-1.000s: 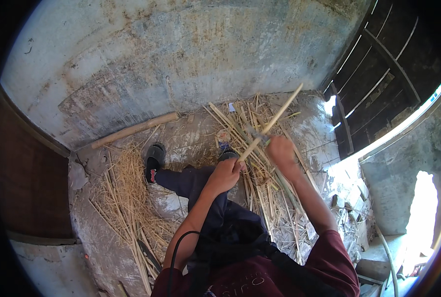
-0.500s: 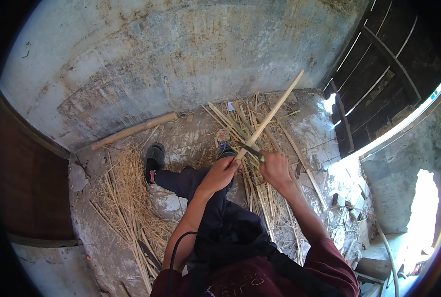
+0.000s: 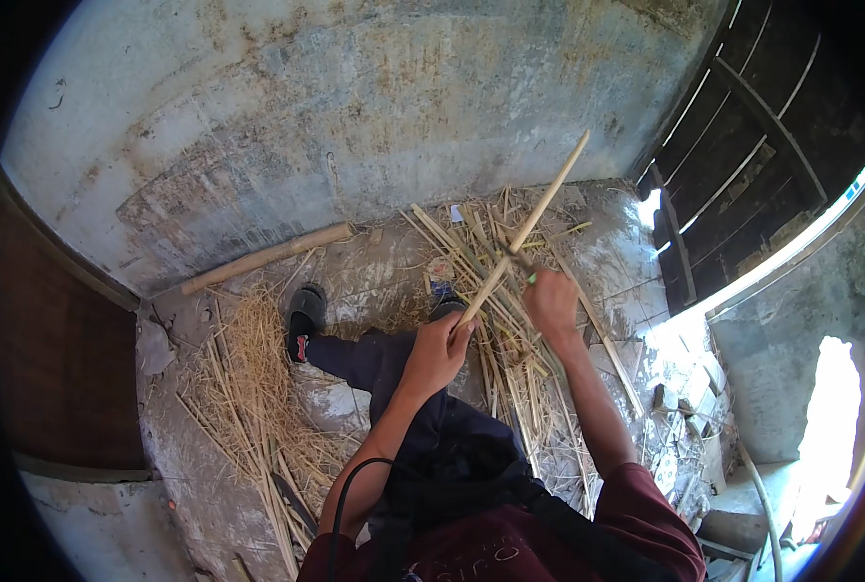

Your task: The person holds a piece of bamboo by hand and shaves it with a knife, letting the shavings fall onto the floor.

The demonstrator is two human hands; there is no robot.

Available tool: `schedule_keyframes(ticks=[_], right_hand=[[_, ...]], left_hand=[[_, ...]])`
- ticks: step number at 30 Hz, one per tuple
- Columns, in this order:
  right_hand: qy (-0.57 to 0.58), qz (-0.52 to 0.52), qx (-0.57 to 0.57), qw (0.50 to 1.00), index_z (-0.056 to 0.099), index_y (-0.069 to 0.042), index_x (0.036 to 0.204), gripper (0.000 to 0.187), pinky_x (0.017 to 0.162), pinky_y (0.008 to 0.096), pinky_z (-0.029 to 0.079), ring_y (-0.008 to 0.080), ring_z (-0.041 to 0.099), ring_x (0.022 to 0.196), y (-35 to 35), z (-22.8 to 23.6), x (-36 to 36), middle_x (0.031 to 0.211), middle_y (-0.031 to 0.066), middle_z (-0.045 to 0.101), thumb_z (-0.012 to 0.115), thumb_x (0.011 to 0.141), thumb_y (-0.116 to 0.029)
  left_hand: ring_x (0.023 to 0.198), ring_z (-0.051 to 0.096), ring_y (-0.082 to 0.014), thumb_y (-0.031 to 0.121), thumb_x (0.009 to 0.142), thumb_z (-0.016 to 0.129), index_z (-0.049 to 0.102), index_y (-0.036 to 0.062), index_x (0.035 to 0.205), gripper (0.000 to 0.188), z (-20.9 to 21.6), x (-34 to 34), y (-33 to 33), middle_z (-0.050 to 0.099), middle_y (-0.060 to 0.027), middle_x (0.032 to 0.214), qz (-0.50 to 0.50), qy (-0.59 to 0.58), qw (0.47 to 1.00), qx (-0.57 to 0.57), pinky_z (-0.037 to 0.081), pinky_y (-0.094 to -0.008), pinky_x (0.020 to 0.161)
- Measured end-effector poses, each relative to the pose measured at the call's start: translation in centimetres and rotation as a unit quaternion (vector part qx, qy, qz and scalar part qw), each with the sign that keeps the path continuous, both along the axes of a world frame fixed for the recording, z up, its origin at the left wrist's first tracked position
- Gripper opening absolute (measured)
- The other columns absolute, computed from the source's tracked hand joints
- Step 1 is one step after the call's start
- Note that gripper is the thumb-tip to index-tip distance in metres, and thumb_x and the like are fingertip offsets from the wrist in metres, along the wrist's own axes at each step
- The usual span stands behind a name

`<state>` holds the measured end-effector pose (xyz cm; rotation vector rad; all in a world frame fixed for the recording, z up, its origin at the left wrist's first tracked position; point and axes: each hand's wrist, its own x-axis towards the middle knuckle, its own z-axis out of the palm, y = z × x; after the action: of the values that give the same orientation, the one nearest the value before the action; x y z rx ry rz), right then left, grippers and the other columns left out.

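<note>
A long pale strip, which looks like split bamboo (image 3: 550,195), slants up and to the right in front of me. My left hand (image 3: 439,351) is closed round its near end. My right hand (image 3: 552,299) is closed on the green handle of a knife (image 3: 521,260), whose dark blade lies against the strip about midway along. The blade's exact edge is too small to make out. Below the strip, a heap of bamboo strips (image 3: 513,361) spreads over the floor by my right foot.
A pile of fine shavings (image 3: 256,361) lies left of my shoe (image 3: 304,310). A thick pole (image 3: 267,259) rests along the foot of the stained wall (image 3: 355,116). Broken blocks (image 3: 689,400) lie at the right, below a dark slatted door (image 3: 743,145).
My right hand and the knife have moved a little up and away from my left hand, along the strip. The strip has shifted slightly left.
</note>
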<state>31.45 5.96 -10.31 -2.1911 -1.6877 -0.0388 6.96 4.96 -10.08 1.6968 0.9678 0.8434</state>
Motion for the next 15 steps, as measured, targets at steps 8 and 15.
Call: schedule_keyframes(ticks=[8, 15], right_hand=[[0.025, 0.116, 0.021, 0.993, 0.077, -0.002, 0.107, 0.026, 0.069, 0.0562, 0.059, 0.0468, 0.073, 0.073, -2.6, 1.3, -1.7, 0.079, 0.0278, 0.072, 0.064, 0.084, -0.006], [0.011, 0.134, 0.011, 0.991, 0.073, -0.002, 0.094, 0.019, 0.07, 0.0576, 0.058, 0.0481, 0.071, 0.072, -3.2, 0.8, -3.7, 0.075, 0.0285, 0.069, 0.067, 0.078, -0.01]], left_hand=[[0.06, 0.047, -0.0063, 0.029, 0.116, 0.051, 0.072, -0.0031, 0.118, 0.038, -0.2, -0.3, 1.3, 0.049, 0.0025, 0.072, -0.071, -0.064, 0.984, -0.153, 0.043, -0.0283, 0.055], [0.056, 0.041, -0.0037, 0.028, 0.116, 0.05, 0.065, -0.0007, 0.113, 0.032, 0.3, -0.3, 0.8, 0.051, 0.0025, 0.077, -0.078, -0.105, 0.968, -0.212, 0.033, -0.0233, 0.047]])
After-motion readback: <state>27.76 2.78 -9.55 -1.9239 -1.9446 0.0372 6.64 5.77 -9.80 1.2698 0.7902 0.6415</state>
